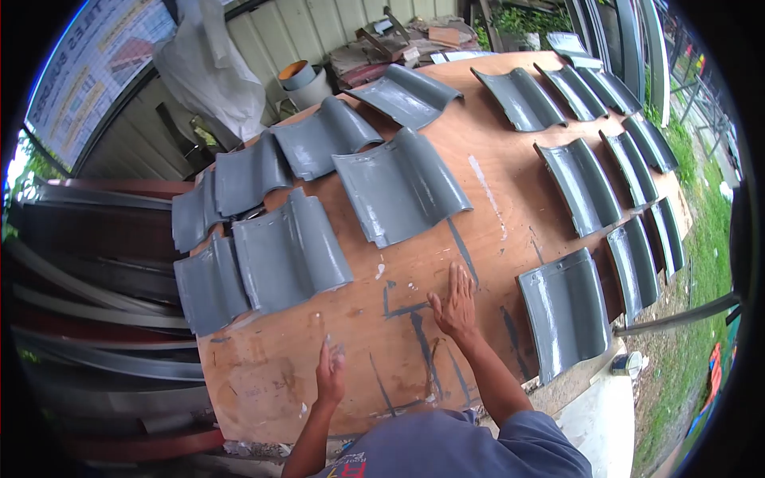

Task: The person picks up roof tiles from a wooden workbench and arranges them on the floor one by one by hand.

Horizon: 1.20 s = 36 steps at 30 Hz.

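Note:
My right hand (457,304) lies flat on the plywood board (422,275), fingers stretched out, over grey paint strokes. Nothing is in it. Lower left, my left hand (331,372) hovers close over the board with its fingers curled together. A small pale grey-white patch shows at its fingertips, and I cannot tell what it is. Beyond my right hand sits a curved grey roof tile (402,187) with glossy streaks. Another grey tile (566,315) lies to its right, and a wavy tile (291,251) rests up and left of my left hand.
Several more grey tiles (578,187) stand in rows on the right, others (323,139) at the back left. Long metal profiles (103,279) are stacked along the left. A small paint can (627,364) stands off the right edge, near the grass (697,263). Buckets (307,84) stand behind.

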Motion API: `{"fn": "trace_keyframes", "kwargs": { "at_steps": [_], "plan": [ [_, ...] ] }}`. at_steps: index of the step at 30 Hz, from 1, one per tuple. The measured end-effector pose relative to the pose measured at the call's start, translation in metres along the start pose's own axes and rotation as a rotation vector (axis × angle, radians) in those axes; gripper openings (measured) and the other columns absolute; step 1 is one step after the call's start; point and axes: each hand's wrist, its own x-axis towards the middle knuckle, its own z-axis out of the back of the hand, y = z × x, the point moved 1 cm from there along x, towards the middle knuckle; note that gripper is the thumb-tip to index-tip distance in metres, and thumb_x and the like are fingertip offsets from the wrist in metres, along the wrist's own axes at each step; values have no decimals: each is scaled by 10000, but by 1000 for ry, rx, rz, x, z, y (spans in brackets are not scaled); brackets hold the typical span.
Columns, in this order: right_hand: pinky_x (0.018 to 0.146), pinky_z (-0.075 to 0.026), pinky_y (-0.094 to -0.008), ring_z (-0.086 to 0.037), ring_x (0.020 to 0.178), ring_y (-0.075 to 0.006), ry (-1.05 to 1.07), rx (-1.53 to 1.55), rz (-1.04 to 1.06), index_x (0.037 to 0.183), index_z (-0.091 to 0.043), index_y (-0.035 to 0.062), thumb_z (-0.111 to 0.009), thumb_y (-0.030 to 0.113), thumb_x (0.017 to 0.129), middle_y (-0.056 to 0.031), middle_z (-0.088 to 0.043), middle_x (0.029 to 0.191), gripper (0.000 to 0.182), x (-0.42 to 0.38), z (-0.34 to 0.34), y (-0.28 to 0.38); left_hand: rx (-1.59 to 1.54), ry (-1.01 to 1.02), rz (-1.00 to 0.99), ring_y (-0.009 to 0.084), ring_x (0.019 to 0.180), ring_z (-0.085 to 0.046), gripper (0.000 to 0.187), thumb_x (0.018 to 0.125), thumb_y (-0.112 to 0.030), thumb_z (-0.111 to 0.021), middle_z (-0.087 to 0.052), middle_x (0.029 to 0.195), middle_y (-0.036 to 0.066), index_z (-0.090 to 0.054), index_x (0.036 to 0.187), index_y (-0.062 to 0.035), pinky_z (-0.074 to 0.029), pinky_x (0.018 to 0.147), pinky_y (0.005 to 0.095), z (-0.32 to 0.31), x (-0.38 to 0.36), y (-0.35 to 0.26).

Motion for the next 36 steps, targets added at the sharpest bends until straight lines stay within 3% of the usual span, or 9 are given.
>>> {"fn": "trace_keyframes", "kwargs": {
  "at_steps": [1, 3, 12, 22, 25, 27, 28, 32, 36],
  "plan": [
    [1180, -131, -527, -157, 1452, -454, 82, -389, 108, 1555, -94, 65, -503, 508, 942, -337, -128, 1548, 860, -12, -1, -1, -11, -21, -11, 328, 1194, -559, 679, 969, -273, -549, -543, 1326, 193, -240, 1513, -9, -401, 1048, 430, 6, -22, 3],
    [1186, -89, -527, -103, 1463, -452, 104, -434, 125, 1555, -103, 69, -516, 540, 918, -333, -110, 1555, 894, -32, -3, -2, 442, -2, -136, 355, 1210, -540, 626, 943, -202, -572, -535, 1330, 226, -315, 1473, 11, -410, 1042, 427, 17, -59, 6],
    [1200, -8, -506, -26, 1482, -431, 205, -553, 124, 1556, -143, 85, -506, 700, 841, -317, -61, 1574, 1010, -78, -4, 5, 942, -31, -360, 412, 1341, -390, 612, 898, -276, -600, -453, 1407, 266, -411, 1414, -7, -288, 1137, 474, 12, -127, 40],
    [1199, -19, -518, -94, 1483, -400, 375, -578, 151, 1543, -194, 83, -398, 764, 855, -286, -104, 1582, 990, -192, 12, 34, 862, 48, -329, 408, 1380, -351, 589, 948, -341, -544, -418, 1439, 279, -414, 1412, -1, -254, 1168, 462, 21, -131, 55],
    [1196, -62, -519, -235, 1449, -395, 394, -302, 27, 1546, -169, 81, -362, 727, 902, -292, -241, 1542, 932, -233, 29, 38, 822, 82, -307, 410, 1386, -339, 582, 967, -363, -517, -408, 1449, 276, -418, 1405, 8, -242, 1176, 459, 26, -133, 57],
    [1173, -171, -515, -393, 1374, -376, 373, 383, -329, 1546, -147, 71, -310, 704, 939, -278, -426, 1446, 892, -272, 43, 22, 760, 79, -272, 409, 1384, -341, 582, 980, -378, -498, -409, 1450, 272, -418, 1404, 12, -247, 1169, 466, 28, -133, 60],
    [1173, -171, -515, -393, 1374, -376, 356, 384, -348, 1546, -147, 71, -310, 704, 939, -278, -426, 1446, 892, -293, 52, 13, 760, 103, -282, 409, 1384, -341, 582, 980, -378, -498, -409, 1450, 272, -418, 1404, 12, -247, 1169, 466, 29, -133, 63],
    [1084, -329, -485, -501, 1278, -347, -56, 799, -643, 1502, -261, 12, -288, 711, 944, -235, -555, 1336, 895, -377, 127, -35, 713, 55, -354, 407, 1348, -376, 552, 990, -359, -490, -426, 1430, 264, -439, 1397, 10, -265, 1147, 465, 16, -145, 55],
    [1059, -344, -476, -521, 1225, -337, -434, 1206, -836, 1456, -351, -14, -284, 734, 929, -192, -551, 1337, 918, -426, 218, -85, 408, 135, -371, 354, 1313, -434, 526, 1007, -343, -477, -453, 1407, 237, -459, 1383, 24, -310, 1117, 450, -27, -163, 14]
  ]
}}
